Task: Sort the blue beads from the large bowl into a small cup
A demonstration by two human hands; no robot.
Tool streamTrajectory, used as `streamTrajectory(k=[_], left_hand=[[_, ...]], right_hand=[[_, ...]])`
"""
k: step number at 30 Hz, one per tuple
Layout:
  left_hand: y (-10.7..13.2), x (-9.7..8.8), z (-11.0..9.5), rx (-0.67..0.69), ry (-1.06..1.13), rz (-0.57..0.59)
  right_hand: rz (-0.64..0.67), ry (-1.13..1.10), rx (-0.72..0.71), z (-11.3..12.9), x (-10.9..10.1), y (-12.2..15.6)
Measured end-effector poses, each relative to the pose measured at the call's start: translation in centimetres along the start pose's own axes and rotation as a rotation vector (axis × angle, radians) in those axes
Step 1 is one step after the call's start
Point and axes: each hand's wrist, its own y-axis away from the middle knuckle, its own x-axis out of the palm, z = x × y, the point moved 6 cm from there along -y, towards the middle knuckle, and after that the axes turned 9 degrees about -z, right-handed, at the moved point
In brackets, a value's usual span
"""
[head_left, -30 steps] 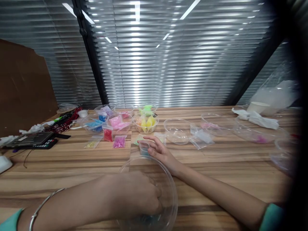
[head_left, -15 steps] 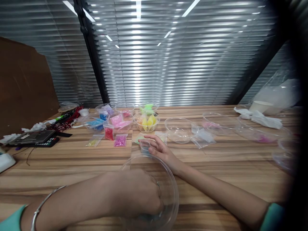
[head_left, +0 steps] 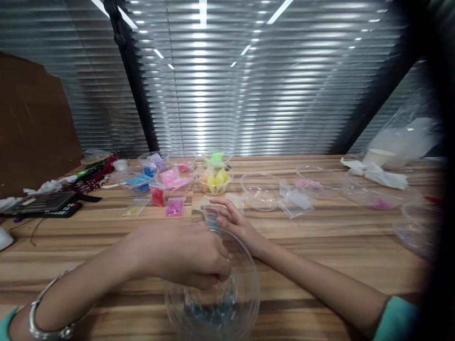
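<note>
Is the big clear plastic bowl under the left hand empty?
Not empty. The big clear plastic bowl holds blue beads at its bottom, below the left hand.

The left hand (head_left: 185, 255) covers the upper middle of the clear bowl (head_left: 249, 303), and its fingertips curl out of sight, so whether they pinch any of the blue beads (head_left: 213, 312) cannot be told. The bowl's near rim is cut by the bottom edge of the frame. The beads are blurred into one bluish mass. The right hand (head_left: 236, 225) hides the lower part of the small clear cup (head_left: 212, 217); what the cup holds is too small to tell. A dark blurred shape (head_left: 441, 189) fills the right side of the frame and hides that end of the tabletop (head_left: 320, 246). Both forearms are cut at the bottom corners.
</note>
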Motion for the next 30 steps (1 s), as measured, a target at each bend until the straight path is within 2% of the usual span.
streamTrajectory(k=[1, 3, 6, 8, 12, 18, 30], left_hand=[[0.3, -0.3, 0.5, -0.005, 0.061, 0.060], [0.9, -1.3, 2.6, -0.135, 0.208, 0.077], [2.0, -2.6, 6.2, -0.254, 0.289, -0.010], [2.7, -2.7, 8.5, -0.322, 0.307, -0.035], [3.3, -2.5, 11.1, -0.360, 0.307, -0.084], [3.0, -2.8, 11.4, -0.280, 0.267, -0.215], [1.4, -2.0, 9.9, -0.198, 0.191, -0.209]], right_hand=[[-0.010, -0.012, 0.004, 0.0, 0.0, 0.0], [0.001, -0.039, 0.001, 0.0, 0.1, 0.0], [0.015, -0.020, -0.010, 0.0, 0.1, -0.1], [0.013, 0.006, -0.001, -0.1, -0.1, -0.1], [0.004, 0.019, 0.002, -0.3, -0.4, 0.0], [0.005, 0.032, 0.018, 0.0, -0.4, 0.0], [-0.017, 0.049, 0.018, 0.1, -0.4, 0.0]])
